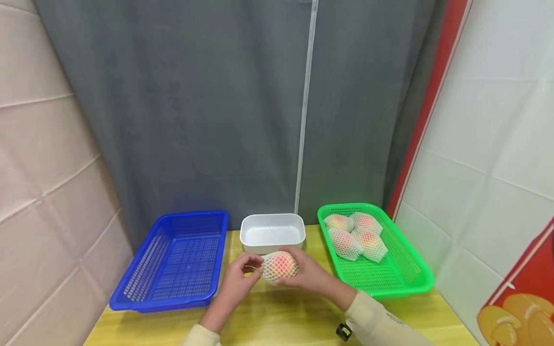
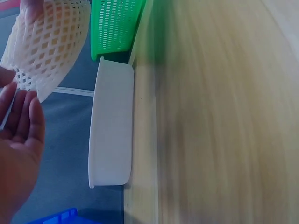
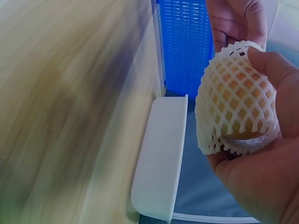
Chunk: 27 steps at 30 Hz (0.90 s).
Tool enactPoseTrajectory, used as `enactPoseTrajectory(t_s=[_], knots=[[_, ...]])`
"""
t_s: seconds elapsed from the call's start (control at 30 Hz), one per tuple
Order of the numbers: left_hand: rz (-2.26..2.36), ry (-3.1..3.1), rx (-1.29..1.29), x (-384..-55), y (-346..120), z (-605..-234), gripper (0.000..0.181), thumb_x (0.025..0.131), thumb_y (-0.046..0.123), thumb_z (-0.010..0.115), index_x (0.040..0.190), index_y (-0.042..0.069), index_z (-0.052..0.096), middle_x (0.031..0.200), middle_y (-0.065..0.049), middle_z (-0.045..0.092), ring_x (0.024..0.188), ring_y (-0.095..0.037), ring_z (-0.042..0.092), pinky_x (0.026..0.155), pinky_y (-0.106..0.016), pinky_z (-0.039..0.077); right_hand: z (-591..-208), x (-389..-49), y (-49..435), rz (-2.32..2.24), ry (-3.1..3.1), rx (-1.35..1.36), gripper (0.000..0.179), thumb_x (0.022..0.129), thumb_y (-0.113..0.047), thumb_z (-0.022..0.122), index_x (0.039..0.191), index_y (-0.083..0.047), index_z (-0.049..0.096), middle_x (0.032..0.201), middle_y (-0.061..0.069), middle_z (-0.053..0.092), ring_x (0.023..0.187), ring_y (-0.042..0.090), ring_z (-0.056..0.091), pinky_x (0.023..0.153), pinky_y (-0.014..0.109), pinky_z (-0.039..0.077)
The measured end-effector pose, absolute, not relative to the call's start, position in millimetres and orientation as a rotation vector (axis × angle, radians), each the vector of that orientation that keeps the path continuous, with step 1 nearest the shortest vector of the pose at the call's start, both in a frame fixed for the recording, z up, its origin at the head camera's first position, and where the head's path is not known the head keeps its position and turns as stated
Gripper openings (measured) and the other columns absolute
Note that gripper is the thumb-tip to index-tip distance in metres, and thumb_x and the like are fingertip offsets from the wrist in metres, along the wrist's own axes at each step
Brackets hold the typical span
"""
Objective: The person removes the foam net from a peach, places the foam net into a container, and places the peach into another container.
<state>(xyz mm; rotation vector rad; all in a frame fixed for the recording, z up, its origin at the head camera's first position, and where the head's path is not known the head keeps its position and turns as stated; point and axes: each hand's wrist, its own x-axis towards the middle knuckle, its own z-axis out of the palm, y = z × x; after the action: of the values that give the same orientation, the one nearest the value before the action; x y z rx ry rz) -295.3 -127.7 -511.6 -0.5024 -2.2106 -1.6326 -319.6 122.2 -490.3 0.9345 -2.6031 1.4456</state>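
Note:
A round red-and-yellow fruit (image 1: pixel 282 264) sits inside a white foam net (image 3: pixel 236 84), held above the table in front of the white tray. My right hand (image 1: pixel 308 273) grips the netted fruit from the right, thumb on the near side and fingers round the far side. At the left end of the net, my left hand (image 1: pixel 243 278) pinches the net's loose edge between thumb and fingertips. In the left wrist view, the left hand's other fingers (image 2: pixel 23 116) spread beside the net. The right wrist view shows the fruit's bare skin at the net's open end.
A white tray (image 1: pixel 272 249) stands at the back middle of the wooden table (image 1: pixel 277 317). On the left is a blue plastic basket (image 1: pixel 166 303); on the right, a green basket (image 1: pixel 402 274) holds several netted fruits (image 1: pixel 344 243). A grey curtain (image 1: pixel 195 120) hangs behind.

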Motion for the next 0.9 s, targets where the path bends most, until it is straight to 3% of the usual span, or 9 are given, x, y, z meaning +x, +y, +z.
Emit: enactPoseTrajectory(t_s=[0.13,0.33,0.53,0.9], knots=[[-1.723,-2.198,-0.624,-297,-128,-512,0.029,0.093,-0.010,0.081,0.117,0.006,0.077,0.117,-0.010,0.074,0.109,-0.026,0.075,0.098,-0.047,0.063,-486,-317,124,1.443,-2.590,0.973,0.083,0.084,-0.031,0.099,0.154,-0.016,0.057,0.140,0.003,0.068,0.124,0.021,0.066,0.107,0.043,0.053],[-1.704,-2.180,-0.725,-296,-129,-507,0.036,0.089,-0.014,0.081,0.121,0.003,0.076,0.124,-0.012,0.071,0.112,-0.022,0.073,0.103,-0.047,0.060,-479,-315,127,1.459,-2.592,1.007,0.084,0.084,-0.031,0.099,0.154,-0.019,0.057,0.140,-0.002,0.068,0.126,0.019,0.066,0.110,0.043,0.052],[-1.633,-2.123,-0.881,-294,-129,-501,0.042,0.085,-0.018,0.079,0.124,-0.002,0.073,0.127,-0.018,0.069,0.115,-0.027,0.072,0.103,-0.047,0.061,-479,-315,128,1.453,-2.610,1.013,0.087,0.083,-0.033,0.099,0.156,-0.016,0.055,0.140,-0.001,0.068,0.125,0.019,0.066,0.110,0.045,0.052],[-1.676,-2.185,-0.908,-297,-128,-504,0.048,0.082,-0.017,0.077,0.126,0.001,0.070,0.132,-0.017,0.064,0.123,-0.022,0.065,0.093,-0.052,0.064,-476,-314,128,1.451,-2.614,1.051,0.089,0.084,-0.034,0.099,0.157,-0.009,0.054,0.137,-0.002,0.069,0.122,0.017,0.066,0.106,0.041,0.054]])
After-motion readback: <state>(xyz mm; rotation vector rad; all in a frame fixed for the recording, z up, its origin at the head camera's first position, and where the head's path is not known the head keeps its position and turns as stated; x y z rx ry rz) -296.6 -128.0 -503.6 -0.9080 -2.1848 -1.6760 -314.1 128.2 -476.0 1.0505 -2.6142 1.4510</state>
